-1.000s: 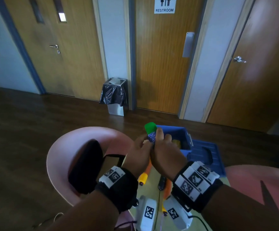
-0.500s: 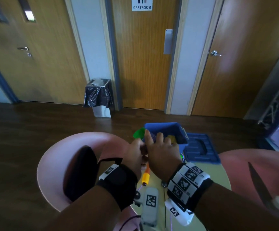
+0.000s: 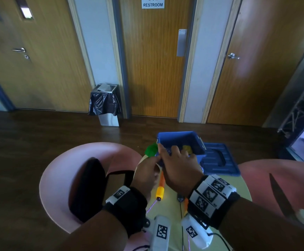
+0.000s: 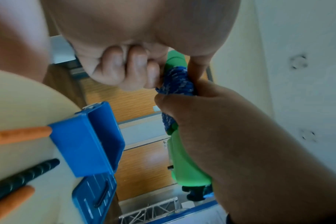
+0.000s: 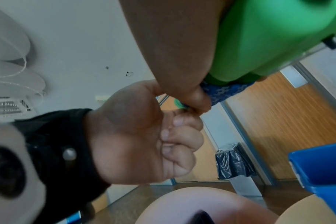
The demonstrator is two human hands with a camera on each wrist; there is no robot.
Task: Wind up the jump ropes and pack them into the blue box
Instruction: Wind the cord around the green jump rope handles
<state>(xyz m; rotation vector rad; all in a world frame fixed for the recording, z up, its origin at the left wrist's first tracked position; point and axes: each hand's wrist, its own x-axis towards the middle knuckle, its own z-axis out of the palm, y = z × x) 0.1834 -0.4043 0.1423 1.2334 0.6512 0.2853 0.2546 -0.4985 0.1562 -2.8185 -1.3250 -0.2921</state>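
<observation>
Both hands gripped the wound jump rope [image 4: 175, 78], left hand [image 3: 146, 173] and right hand [image 3: 179, 166] touching, just beside the blue box [image 3: 181, 140].

I see both forearms reaching toward twelve o'clock, the hands pressed together. My right hand [image 3: 179, 164] sits at the left's two o'clock, fingers wrapped closed; my left hand [image 3: 145, 175] is curled in a pinch.

prob office/public bldg corridor: restroom sign [image 3: 152, 3], wood doors [image 3: 154, 57], bin [image 3: 105, 104].
</observation>
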